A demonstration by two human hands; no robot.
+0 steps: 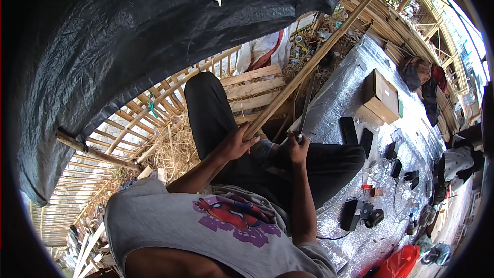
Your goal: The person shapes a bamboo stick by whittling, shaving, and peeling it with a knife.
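the left hand [235,144] was wrapped tight round the near end of a long bamboo pole [309,67], which ran from the person's lap up and away over the wooden slat floor [254,88] towards the stacked bamboo [396,25] at the far side. the right hand [296,147] was closed round the handle of a long dark blade [305,108], its flat standing up just beside the pole, close to it but whether touching was hard to tell. the person sat with knees bent in dark trousers [211,113], dry straw [175,149] to the left, a silver foil mat [355,82] to the right carrying a cardboard box [382,96] and small dark gadgets [360,213]. a black tarpaulin [128,36] hung overhead. by the look of it, the step in hand was working the pole's near end with the blade, shaving or splitting. the next move seemed to call for a steady left grip and the edge kept clear of the thumb.
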